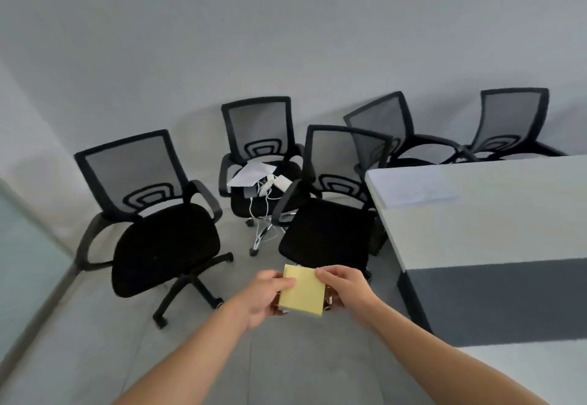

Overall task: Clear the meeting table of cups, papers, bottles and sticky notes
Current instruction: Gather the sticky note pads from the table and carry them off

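Held yellow sticky-note pad point(303, 290) between left hand point(265, 296) and right hand point(344, 287) above grey floor point(286, 360). Faced five black mesh chairs point(165, 239); saw papers point(252, 174) and white cables point(270, 190) on one seat. Noted paper sheet point(413, 188) on table point(476, 233) corner.

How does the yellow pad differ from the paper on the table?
The pad is yellow; the paper is white. The pad is held off the table between the left hand and right hand; the paper lies flat at the table corner. The pad looks smaller than the paper. Both are rectangular.
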